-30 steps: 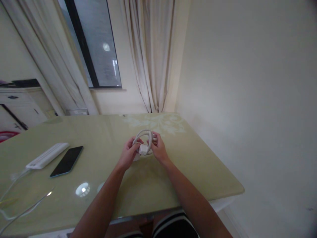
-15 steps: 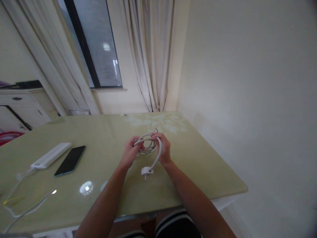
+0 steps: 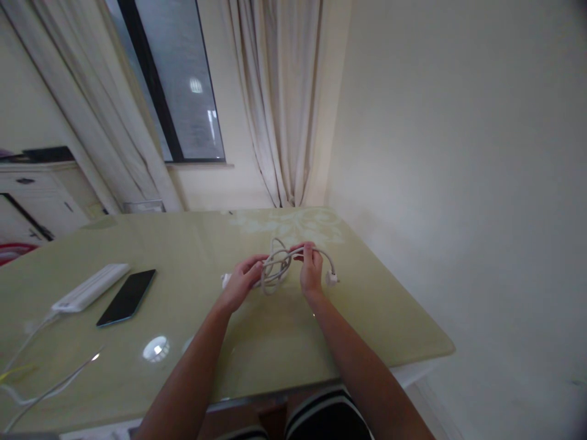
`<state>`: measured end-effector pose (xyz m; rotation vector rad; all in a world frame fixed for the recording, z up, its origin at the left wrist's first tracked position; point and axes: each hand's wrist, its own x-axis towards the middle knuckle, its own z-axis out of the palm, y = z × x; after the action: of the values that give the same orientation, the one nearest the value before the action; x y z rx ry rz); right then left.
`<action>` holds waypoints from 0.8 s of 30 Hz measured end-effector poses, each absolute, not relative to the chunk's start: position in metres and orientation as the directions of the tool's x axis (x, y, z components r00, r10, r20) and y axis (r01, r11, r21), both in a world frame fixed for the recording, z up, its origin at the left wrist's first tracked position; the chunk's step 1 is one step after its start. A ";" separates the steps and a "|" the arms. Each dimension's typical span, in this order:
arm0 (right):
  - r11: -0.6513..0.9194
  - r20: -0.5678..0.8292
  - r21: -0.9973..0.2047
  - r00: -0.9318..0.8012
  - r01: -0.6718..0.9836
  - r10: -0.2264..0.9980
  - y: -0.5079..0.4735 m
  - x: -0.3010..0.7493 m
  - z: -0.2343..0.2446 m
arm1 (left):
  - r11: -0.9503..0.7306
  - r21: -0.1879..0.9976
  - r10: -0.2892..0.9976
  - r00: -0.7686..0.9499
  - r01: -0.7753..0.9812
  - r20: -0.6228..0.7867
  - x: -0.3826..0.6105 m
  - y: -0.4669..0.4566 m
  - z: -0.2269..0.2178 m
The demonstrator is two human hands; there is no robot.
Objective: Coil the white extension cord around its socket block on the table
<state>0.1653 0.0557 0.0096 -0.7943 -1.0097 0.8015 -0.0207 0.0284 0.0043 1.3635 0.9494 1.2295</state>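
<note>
A whitish power cord [image 3: 274,272] is bunched in loose loops between my two hands, over the table. My left hand [image 3: 245,278] grips the left side of the loops, fingers closed round the cable. A white end piece [image 3: 225,280] pokes out beyond that hand, mostly hidden by it. On the other side my right hand [image 3: 312,269] pinches the cord between thumb and fingers. From there a short length curves over to the right and down to a white plug [image 3: 332,278], its pins facing right.
On the left of the pale green table [image 3: 389,318] lie a white power strip [image 3: 90,288] and a black phone [image 3: 127,297]. A thin white cable [image 3: 55,388] runs near the front left. A wall [image 3: 458,183] borders the right side; curtains [image 3: 284,110] hang behind.
The plug has swung from below the loops, between my forearms, to the right of my right hand. My hands have spread slightly apart, and the coil looks looser and crossed.
</note>
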 end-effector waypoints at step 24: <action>0.555 0.678 -0.608 0.007 0.568 0.735 0.051 0.166 -0.001 | -0.374 0.916 0.926 0.106 0.147 0.361 0.002 0.024 0.003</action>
<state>0.1656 0.0507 -0.0006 -1.1078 -1.6678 0.1859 0.0020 0.0236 0.0027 1.6483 1.0684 1.3384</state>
